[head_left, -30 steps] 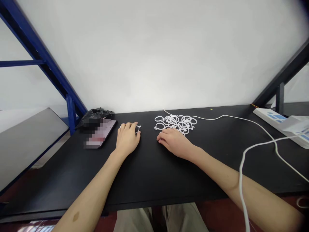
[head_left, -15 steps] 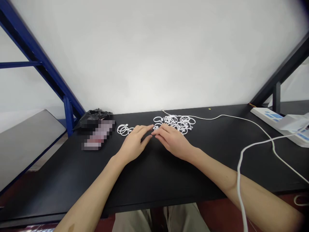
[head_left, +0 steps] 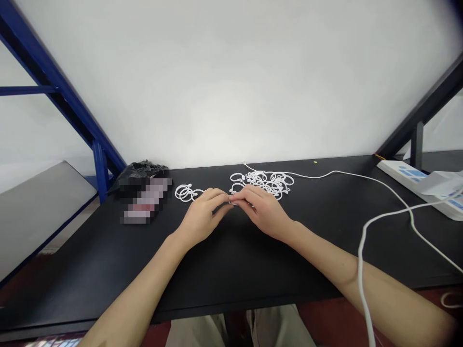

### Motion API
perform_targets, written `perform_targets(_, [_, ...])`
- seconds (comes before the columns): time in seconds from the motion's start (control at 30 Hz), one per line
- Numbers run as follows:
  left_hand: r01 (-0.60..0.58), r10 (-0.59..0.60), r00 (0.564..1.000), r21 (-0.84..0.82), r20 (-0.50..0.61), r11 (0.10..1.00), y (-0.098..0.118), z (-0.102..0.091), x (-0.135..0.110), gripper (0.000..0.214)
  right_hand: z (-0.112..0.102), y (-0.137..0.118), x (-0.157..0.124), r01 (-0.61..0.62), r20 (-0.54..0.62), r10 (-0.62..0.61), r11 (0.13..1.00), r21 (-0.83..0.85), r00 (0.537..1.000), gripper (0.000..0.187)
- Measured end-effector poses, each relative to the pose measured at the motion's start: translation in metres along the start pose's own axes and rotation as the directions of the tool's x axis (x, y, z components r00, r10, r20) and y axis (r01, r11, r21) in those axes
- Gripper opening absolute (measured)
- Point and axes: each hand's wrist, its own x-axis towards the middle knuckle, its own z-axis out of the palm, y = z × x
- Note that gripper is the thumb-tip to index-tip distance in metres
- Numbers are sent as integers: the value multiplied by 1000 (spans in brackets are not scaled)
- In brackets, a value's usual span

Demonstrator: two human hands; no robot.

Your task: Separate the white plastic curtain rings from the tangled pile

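My left hand (head_left: 204, 214) and my right hand (head_left: 262, 209) meet fingertip to fingertip on the black table (head_left: 224, 270). Both pinch a small white ring (head_left: 230, 201) between them; most of it is hidden by the fingers. A tangled pile of white rings (head_left: 264, 182) lies just behind my right hand. A few separate white rings (head_left: 186, 193) lie to the left, behind my left hand.
A blurred phone (head_left: 144, 202) and a crumpled black bag (head_left: 142, 172) sit at the left. A white cable (head_left: 365, 231) runs across the right side and over my right forearm. A white power strip (head_left: 415, 180) lies at the far right. Blue frame bars (head_left: 72, 111) stand left.
My left hand left the few rings at the left and moved right. Both hands came together at the table's middle and closed on one ring.
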Motion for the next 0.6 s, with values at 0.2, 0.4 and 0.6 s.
perform_targets(0.2, [77, -82, 996, -108, -41, 991, 9, 2, 2, 14, 2, -4, -1, -79, -60, 85, 993, 88, 995, 15])
perform_targets(0.4, [310, -385, 919, -452, -82, 836, 10, -4, 5, 18, 3, -8, 1, -303, 20, 305, 929, 214, 952, 29])
perform_targets(0.6, [341, -449, 890, -763, 75, 549, 5, -7, 7, 22, 4, -13, 1, -386, 164, 350, 861, 330, 922, 8])
